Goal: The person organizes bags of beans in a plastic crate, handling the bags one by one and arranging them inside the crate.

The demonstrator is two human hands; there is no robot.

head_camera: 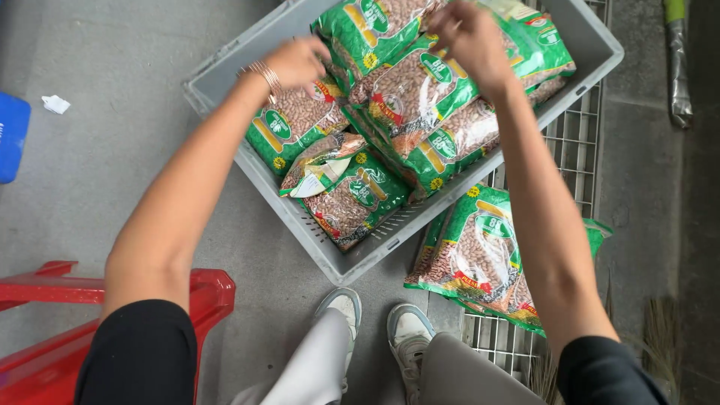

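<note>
A: What is the person doing?

B: Standing over a grey crate (225, 67); the right hand (471, 39) is pinching the top edge of a green bean bag (420, 90), fingers pressed together; the left hand (296, 61) is resting curled on another bag (294, 124).

A: Which way is it lying?

B: Inside the crate, long axis slanting towards its far right corner; seemingly mid-arranging; a firm grip looks needed next.

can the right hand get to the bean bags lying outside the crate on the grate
Probably yes. The right hand is up over the grey crate, and the loose bean bags lie uncovered directly under that forearm, nothing between.
</note>
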